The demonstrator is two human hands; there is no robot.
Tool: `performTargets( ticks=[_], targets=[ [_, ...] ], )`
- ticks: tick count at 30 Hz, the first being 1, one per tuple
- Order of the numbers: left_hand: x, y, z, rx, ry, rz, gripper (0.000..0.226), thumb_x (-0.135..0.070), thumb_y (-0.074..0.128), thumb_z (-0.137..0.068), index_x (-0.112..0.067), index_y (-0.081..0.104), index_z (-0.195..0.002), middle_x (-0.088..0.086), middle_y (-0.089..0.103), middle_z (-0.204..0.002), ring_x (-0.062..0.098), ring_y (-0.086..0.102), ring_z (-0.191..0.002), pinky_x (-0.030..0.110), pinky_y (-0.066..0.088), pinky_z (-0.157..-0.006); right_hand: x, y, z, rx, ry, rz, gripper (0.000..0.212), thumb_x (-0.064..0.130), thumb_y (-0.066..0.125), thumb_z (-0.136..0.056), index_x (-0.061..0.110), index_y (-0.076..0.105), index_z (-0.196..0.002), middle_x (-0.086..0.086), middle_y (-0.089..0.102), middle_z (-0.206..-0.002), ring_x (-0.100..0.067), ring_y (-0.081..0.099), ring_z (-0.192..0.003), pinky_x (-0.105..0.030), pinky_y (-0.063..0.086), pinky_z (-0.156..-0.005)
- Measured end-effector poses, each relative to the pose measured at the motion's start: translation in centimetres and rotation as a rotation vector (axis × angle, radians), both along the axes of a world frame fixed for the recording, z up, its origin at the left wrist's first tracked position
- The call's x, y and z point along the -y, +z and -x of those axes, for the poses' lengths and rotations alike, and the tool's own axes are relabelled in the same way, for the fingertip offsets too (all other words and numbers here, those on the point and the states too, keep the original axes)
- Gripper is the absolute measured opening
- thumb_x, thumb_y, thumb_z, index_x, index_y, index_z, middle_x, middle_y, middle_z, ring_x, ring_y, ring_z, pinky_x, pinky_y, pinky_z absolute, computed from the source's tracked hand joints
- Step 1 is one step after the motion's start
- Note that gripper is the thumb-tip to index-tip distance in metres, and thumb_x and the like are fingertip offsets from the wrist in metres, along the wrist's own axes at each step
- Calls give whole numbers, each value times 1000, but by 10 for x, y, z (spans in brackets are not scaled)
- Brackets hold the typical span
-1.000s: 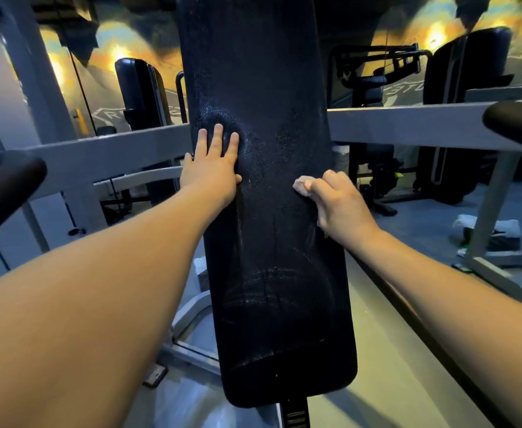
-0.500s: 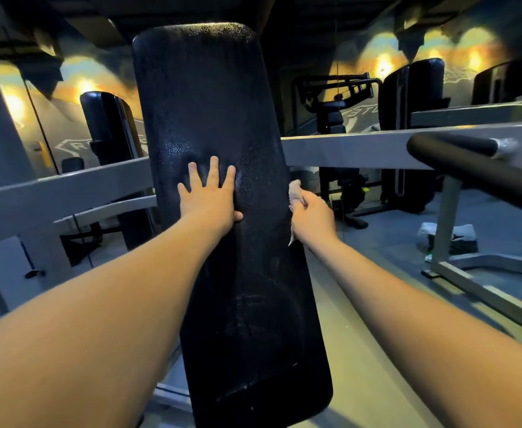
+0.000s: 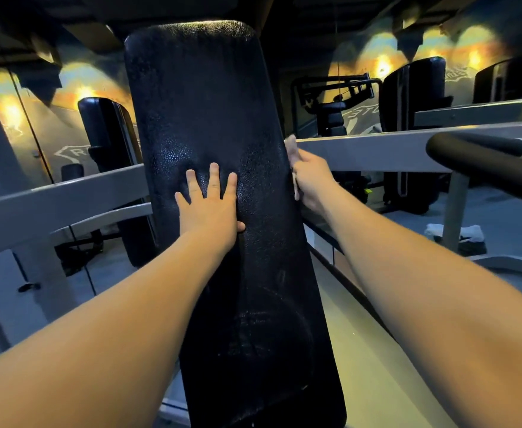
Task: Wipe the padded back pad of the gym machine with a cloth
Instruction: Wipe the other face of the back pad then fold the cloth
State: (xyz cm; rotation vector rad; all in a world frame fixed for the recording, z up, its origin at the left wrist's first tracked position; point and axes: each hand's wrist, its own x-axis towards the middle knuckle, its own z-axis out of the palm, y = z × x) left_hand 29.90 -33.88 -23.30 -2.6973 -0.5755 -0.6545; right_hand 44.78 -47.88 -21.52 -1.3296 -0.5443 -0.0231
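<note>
Grip of right hand (image 3: 310, 177) clenched on pale cloth (image 3: 290, 148); cloth pressed against right edge of pad (image 3: 204, 97), about mid-height. Left hand (image 3: 211, 208) laid flat on pad face, fingers straight and spread, nothing grasped. Pad black, textured, upright with slight tilt. Grey frame bar (image 3: 52, 205) seen behind pad. Black handle (image 3: 482, 162) at right, well apart from hands.

view: single wide-angle camera on my head | facing: forward and down | range: close to the back pad (image 3: 204, 112), which fills centre frame top to bottom
</note>
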Motion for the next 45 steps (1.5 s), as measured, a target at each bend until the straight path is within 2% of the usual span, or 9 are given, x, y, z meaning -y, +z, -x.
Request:
performTargets(
  ticks=[2, 6, 18, 22, 26, 30, 33, 39, 45],
  targets=[
    [0, 0, -2, 5, 0, 1, 94, -53, 51, -99, -26, -17, -158, 9, -30, -163, 48, -22, -148, 66, 8, -120, 6, -38, -6, -42, 10, 102, 69, 71, 53, -93, 8, 77, -105, -33, 70, -86, -51, 62, -65, -55, 54, -63],
    [-1, -2, -3, 15, -1, -10, 94, -52, 51, -99, -25, -17, -158, 10, -29, -164, 49, -22, -148, 67, 8, -119, 4, -48, -9, -162, 121, 62, 40, 35, 59, -104, -3, 74, -107, -22, 72, -96, -33, 66, -78, -39, 55, -64],
    [-3, -2, -4, 6, -10, -11, 94, -50, 52, -100, -24, -17, -158, 11, -30, -163, 51, -23, -147, 68, 7, -118, -26, 55, -31, 77, 190, -136, 48, 53, 46, -104, 20, 68, -132, 2, 73, -125, -18, 66, -119, -42, 52, -106],
    [-1, -1, -3, 1, -2, 0, 94, -49, 53, -100, -24, -16, -159, 11, -30, -163, 51, -22, -147, 68, 7, -118, -8, 12, -21, 129, 67, -42, 53, 61, 55, -97, 23, 70, -131, 9, 75, -118, -11, 68, -113, -41, 54, -105],
    [3, 1, -2, -10, 16, 9, 95, -49, 54, -99, -24, -16, -159, 11, -30, -163, 51, -21, -147, 67, 8, -119, 16, -39, 10, 174, -14, 7, 38, 48, 53, -104, 28, 68, -132, 15, 75, -103, 5, 68, -91, -18, 56, -79],
    [5, 3, 0, -14, 18, 11, 95, -49, 54, -99, -24, -16, -159, 12, -29, -163, 51, -21, -147, 67, 8, -119, 11, -61, 16, 151, -68, -43, 36, 44, 56, -103, 28, 67, -134, 11, 72, -122, -8, 66, -117, -33, 55, -103],
    [6, 3, 1, -19, 17, 8, 95, -48, 54, -100, -23, -17, -159, 12, -30, -163, 51, -22, -147, 67, 8, -119, -8, -23, 6, 160, -150, -75, 31, 56, 56, -99, 41, 74, -119, 16, 75, -111, -10, 67, -112, -39, 55, -104],
    [5, 2, -4, -9, 7, 19, 94, -45, 54, -101, -22, -17, -158, 13, -30, -163, 52, -23, -146, 68, 6, -118, -38, 70, -37, 162, -15, -151, 38, 47, 57, -101, 25, 69, -131, 8, 72, -123, -14, 65, -118, -41, 51, -108],
    [5, 0, -5, 0, 11, -4, 96, -47, 55, -99, -21, -15, -159, 14, -27, -164, 54, -20, -146, 69, 8, -117, -21, 27, -23, 179, -28, -69, 55, 70, 52, -94, 36, 64, -136, 20, 71, -121, -6, 62, -119, -35, 52, -105]
  ],
)
